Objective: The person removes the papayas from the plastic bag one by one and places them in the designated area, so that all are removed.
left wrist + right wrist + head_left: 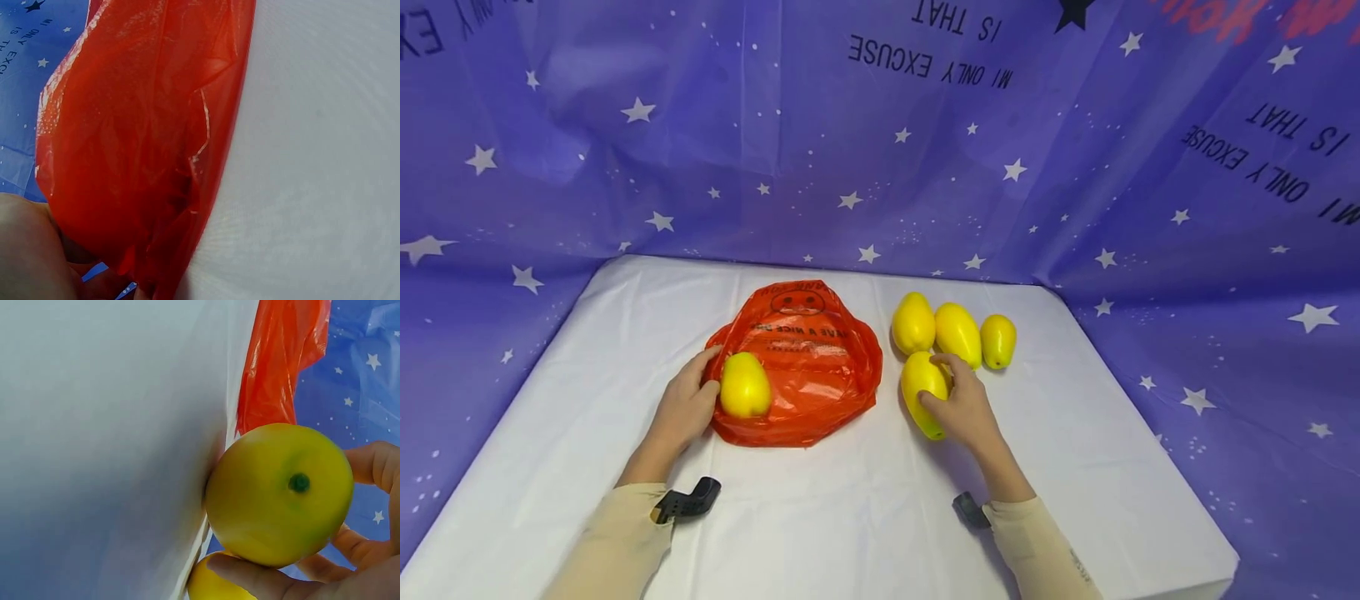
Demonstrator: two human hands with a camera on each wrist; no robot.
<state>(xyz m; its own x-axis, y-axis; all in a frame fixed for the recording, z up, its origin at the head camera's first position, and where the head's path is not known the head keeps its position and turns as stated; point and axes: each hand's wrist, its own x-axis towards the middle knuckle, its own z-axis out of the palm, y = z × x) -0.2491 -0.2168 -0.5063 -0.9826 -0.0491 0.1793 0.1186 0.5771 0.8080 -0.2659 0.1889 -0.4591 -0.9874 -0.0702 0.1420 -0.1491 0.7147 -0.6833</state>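
My left hand (688, 400) grips the left edge of a red plastic bag (820, 367), its fingers curled into the film. The bag lies spread on the table with dark print on it. A yellow mango (746, 386) sits at the bag's left side, just beside those fingers. On the right, my right hand (962, 404) holds another yellow mango (925, 392) between thumb and fingers. In the right wrist view, this mango (275, 500) shows a small green stem spot and stays close to the white cloth. The left wrist view shows mostly the bag's red film (137, 137).
Behind the held mango, three more yellow mangoes stand in a row: a left one (913, 323), a middle one (958, 333) and a smaller right one (998, 342). A white cloth (820, 517) covers the table. Purple star-printed sheeting (850, 167) hangs around it.
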